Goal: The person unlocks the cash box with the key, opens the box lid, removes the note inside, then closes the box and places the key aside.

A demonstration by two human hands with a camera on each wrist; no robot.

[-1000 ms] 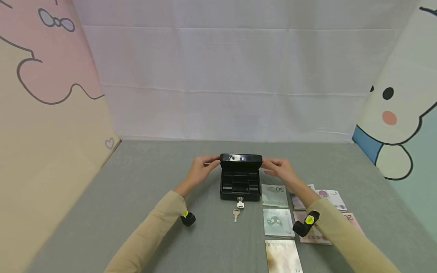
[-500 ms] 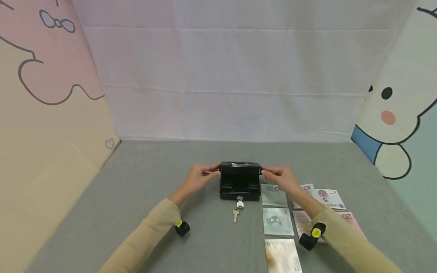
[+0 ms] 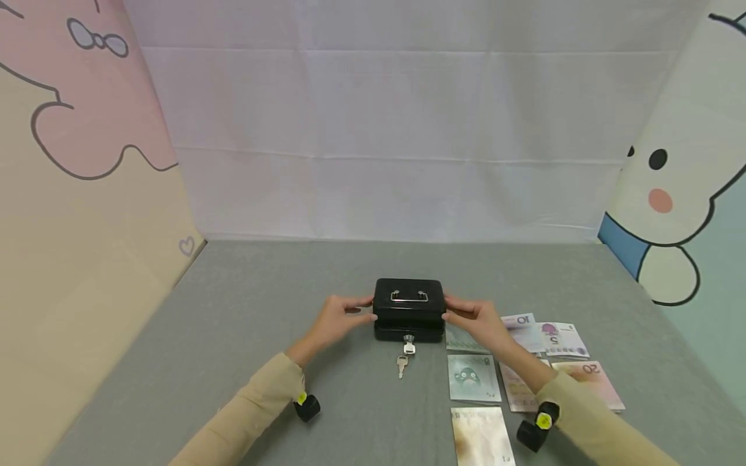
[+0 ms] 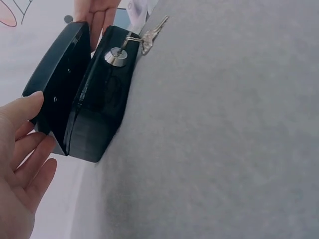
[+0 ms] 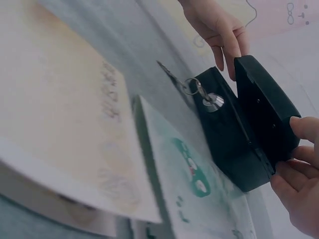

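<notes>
A black cash box (image 3: 409,330) sits on the grey table, its lid (image 3: 381,294) tilted low over the base with a gap at the front in both wrist views. My left hand (image 3: 332,320) pinches the lid's left edge, thumb in front and fingers behind. On the opposite side my right hand (image 3: 480,325) grips the lid's right edge the same way. A silver lock (image 4: 116,57) with a key in it faces the front of the box. From its ring a second key (image 3: 403,366) hangs down onto the table. The compartments inside are hidden.
Banknotes lie right of the box: a green stack (image 3: 474,378), a tan one (image 3: 482,437), a pink 20 note (image 3: 590,382) and a purple 5 note (image 3: 562,340). My right forearm crosses over some. A white curtain (image 3: 396,142) hangs behind the table.
Both hands have brought the lid forward and down from upright, so its top and handle now show in the head view. The box, keys and notes stay put.
</notes>
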